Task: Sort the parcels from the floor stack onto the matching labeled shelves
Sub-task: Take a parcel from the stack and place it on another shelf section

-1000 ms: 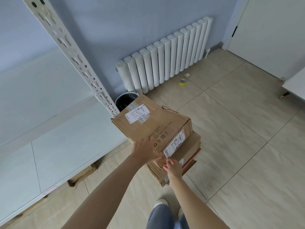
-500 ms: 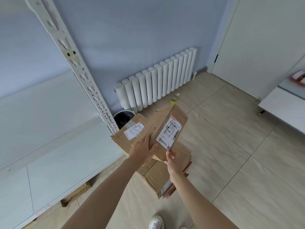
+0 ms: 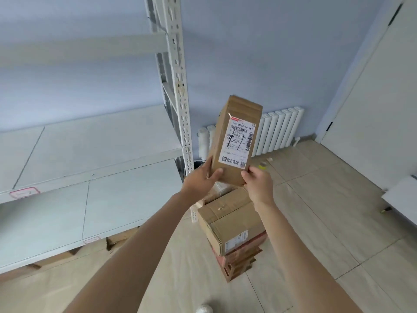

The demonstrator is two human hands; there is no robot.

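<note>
I hold a narrow brown parcel (image 3: 234,141) upright in front of me, its white shipping label facing me. My left hand (image 3: 202,178) grips its lower left edge and my right hand (image 3: 257,182) grips its lower right corner. Below the hands stands the floor stack (image 3: 232,227) of several cardboard parcels on the tiled floor. The white metal shelving (image 3: 90,168) fills the left side, with small pink-framed labels on the shelf edges, one label (image 3: 24,192) on the middle shelf and another label (image 3: 91,241) on the lower shelf.
A perforated white shelf post (image 3: 180,91) rises just left of the parcel. A white radiator (image 3: 277,132) lines the back wall, with a dark bin (image 3: 198,164) and a tape roll (image 3: 262,165) on the floor. A white door (image 3: 372,98) is at the right. Flattened cardboard (image 3: 119,239) lies under the shelving.
Both hands have lifted the labelled parcel off the floor stack and turned it upright. My view has risen from the floor toward the shelves.
</note>
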